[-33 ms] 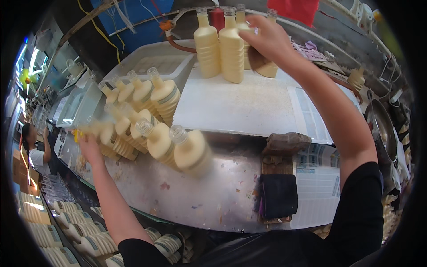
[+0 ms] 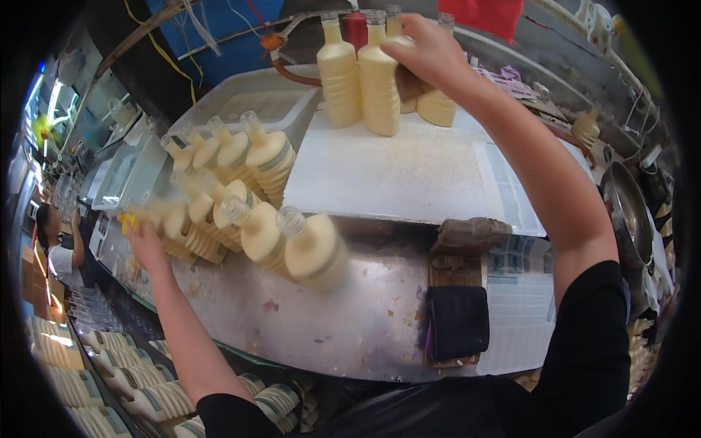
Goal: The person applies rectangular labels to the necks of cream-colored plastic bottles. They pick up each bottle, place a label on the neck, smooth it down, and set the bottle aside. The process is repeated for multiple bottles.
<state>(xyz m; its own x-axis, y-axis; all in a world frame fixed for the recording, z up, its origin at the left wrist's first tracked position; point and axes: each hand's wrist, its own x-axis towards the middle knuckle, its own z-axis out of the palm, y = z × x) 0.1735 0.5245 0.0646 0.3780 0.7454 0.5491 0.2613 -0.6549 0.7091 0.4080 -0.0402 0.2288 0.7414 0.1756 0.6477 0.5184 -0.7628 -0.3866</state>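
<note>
At the far end of the white board, my right hand (image 2: pixel 427 55) reaches over to a group of cream-coated glass bottles. Its fingers are curved and apart, at the right side of the front bottle (image 2: pixel 380 84); whether they press on it I cannot tell. Another bottle (image 2: pixel 339 80) stands to its left, and a third one (image 2: pixel 438 108) shows below my wrist. At the far left, my left hand (image 2: pixel 150 248) is closed around a small yellow thing (image 2: pixel 128 222), too blurred to name. Beside it run tilted rows of similar bottles (image 2: pixel 314 248), their necks bare glass.
A translucent plastic bin (image 2: pixel 296 113) sits behind the rows. A wooden block (image 2: pixel 471 235) and folded dark cloth (image 2: pixel 458 321) lie near the metal tabletop (image 2: pixel 292 328). More bottles (image 2: pixel 139 376) fill the lower left. Another person (image 2: pixel 62 255) works at far left.
My right hand has shifted slightly left, nearer to the front bottle. The left hand and the tilted rows of bottles look almost the same.
</note>
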